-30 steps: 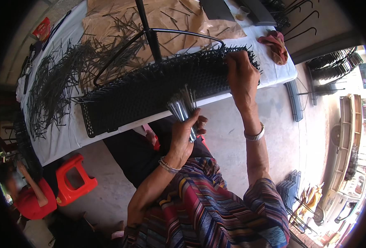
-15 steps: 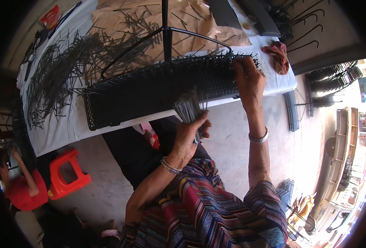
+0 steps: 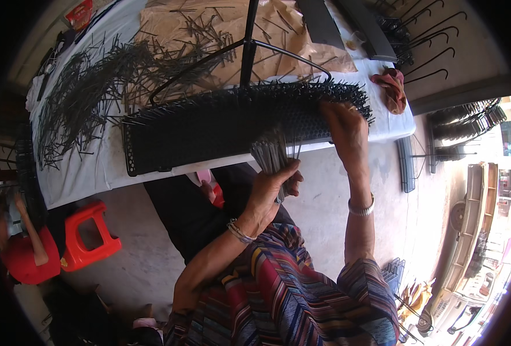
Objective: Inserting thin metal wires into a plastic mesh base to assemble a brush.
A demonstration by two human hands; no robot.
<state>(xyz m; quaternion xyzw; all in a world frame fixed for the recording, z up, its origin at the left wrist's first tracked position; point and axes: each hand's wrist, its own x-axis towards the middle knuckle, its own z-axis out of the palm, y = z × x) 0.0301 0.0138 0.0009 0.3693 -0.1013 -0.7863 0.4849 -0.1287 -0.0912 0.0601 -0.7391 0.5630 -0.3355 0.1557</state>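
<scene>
A bundle of thin dark rods [image 3: 270, 153] stands up out of my left hand [image 3: 275, 184], whose fingers are wrapped round it just in front of the table edge. Across the near side of the table lies a long black perforated panel [image 3: 203, 135], with many rods sticking up along its far edge. My right hand [image 3: 348, 127] is at the panel's right end, fingers bent together over the holes. Motion blurs those fingertips, and whatever they may pinch is too small to make out. A black frame [image 3: 247, 63] with curved legs rises behind the panel.
Loose rods [image 3: 88, 86] are heaped on the white-covered table, some on brown paper [image 3: 180, 32]. A reddish cloth [image 3: 389, 89] lies at the right corner. A red stool [image 3: 91, 236] stands at left beside another person in red [image 3: 33, 256]. Hooked rods [image 3: 434, 40] hang at upper right.
My right hand has come down from the rods at the panel's far edge, nearer to me over the holes. My left hand still holds the bundle. The whole view has shifted slightly.
</scene>
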